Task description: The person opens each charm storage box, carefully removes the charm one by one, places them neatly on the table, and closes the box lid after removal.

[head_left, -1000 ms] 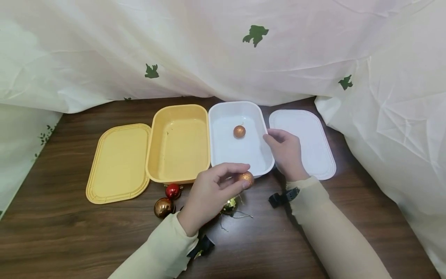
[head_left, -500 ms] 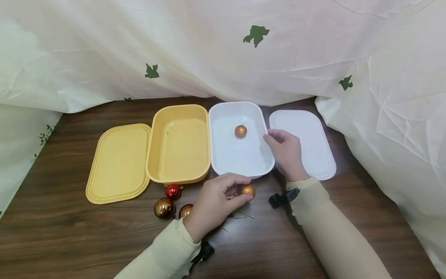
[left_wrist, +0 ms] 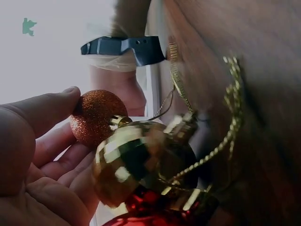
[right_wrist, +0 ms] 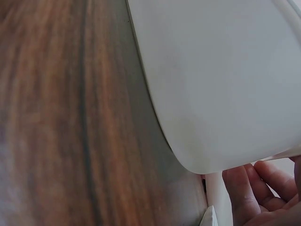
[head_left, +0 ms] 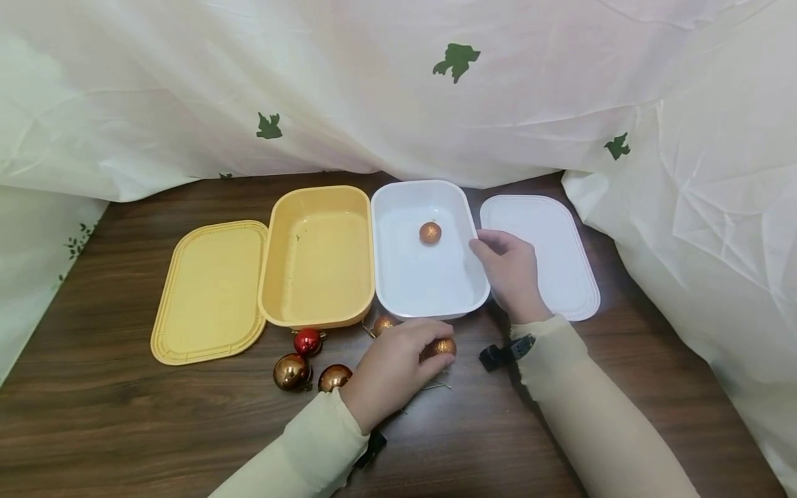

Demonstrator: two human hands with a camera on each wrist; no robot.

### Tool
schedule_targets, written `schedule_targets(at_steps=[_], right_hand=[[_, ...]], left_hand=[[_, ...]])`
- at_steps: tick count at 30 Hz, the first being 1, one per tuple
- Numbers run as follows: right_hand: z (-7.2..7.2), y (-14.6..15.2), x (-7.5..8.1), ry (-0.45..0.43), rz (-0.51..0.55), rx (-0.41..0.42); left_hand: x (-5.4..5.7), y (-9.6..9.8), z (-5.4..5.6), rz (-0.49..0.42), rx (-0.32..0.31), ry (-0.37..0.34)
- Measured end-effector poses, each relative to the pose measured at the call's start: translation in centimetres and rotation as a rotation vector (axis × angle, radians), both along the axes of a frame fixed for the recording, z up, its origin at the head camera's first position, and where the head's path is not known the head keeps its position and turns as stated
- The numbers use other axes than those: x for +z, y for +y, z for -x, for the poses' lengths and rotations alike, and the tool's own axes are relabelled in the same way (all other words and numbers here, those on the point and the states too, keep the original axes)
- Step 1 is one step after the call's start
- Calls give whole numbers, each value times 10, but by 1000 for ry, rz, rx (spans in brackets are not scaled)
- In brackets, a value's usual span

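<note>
My left hand pinches an orange glitter bauble between thumb and fingers, just in front of the white box. In the left wrist view, a gold mirrored bauble and a red bauble lie close beside the pinched one. My right hand holds the white box's right rim, thumb at the edge. One orange glitter bauble sits inside that box. Another orange bauble lies near its front left corner, partly behind my left hand. The gold bauble is hidden in the head view.
Left of the white box stands a yellow box, with a yellow lid beside it. A white lid lies to the right. In front are a red bauble and two shiny brown baubles. A white cloth hangs behind.
My left hand has drawn back from the white box's front rim toward me, still pinching the orange bauble. A brown bauble and another orange one have come into view. The right hand has stayed put.
</note>
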State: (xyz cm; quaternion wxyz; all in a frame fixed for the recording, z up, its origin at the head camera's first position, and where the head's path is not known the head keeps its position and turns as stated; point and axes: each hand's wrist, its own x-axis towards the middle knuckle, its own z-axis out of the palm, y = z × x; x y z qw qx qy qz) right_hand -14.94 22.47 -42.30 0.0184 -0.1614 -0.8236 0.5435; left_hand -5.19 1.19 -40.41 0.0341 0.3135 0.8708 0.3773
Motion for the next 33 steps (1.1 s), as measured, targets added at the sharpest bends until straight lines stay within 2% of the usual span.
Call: schedule_targets(at_steps=[7,25,33], right_hand=[[0,0,1,-4,0,-1],[1,1,-1,-26,1,-11],[2,1,-2,-16,0,-10]], left_hand=[[-4,4,4,85,-1,56],[-7,5,7,226,2,-13],[-8,4,9,239,8,-24]])
